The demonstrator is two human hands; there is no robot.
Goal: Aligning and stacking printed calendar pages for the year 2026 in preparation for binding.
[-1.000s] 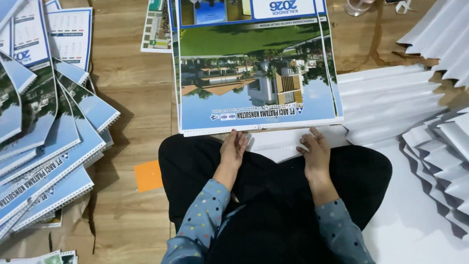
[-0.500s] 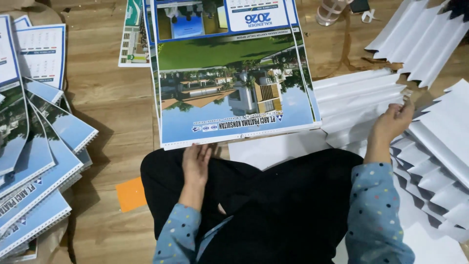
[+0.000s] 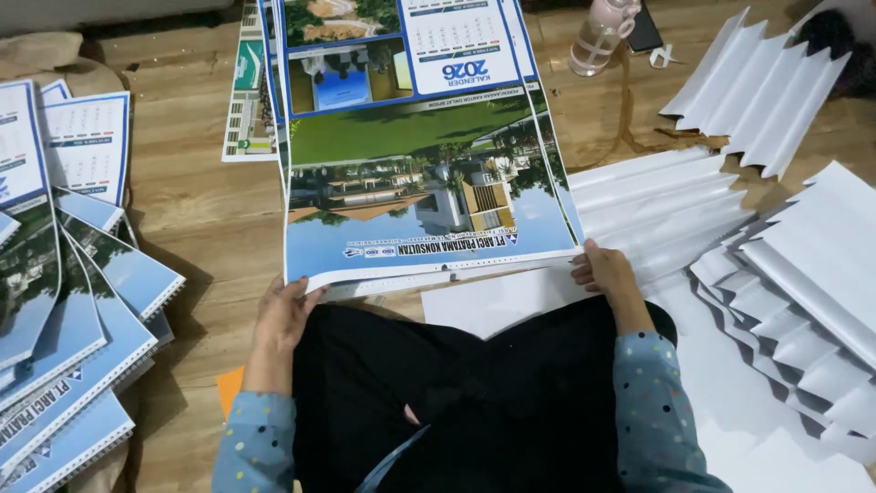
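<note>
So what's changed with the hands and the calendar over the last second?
The right hand went out to the white folded sheets on the right half a second ago and has come back to the near right corner of the calendar. The left hand has shifted out to the near left corner. The calendar stays flat on the floor, and the fanned stack of calendars stays on the left.

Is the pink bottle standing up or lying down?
Lying down, tipped: the bottle rests on its side on the wooden floor, beyond the calendar.
</note>
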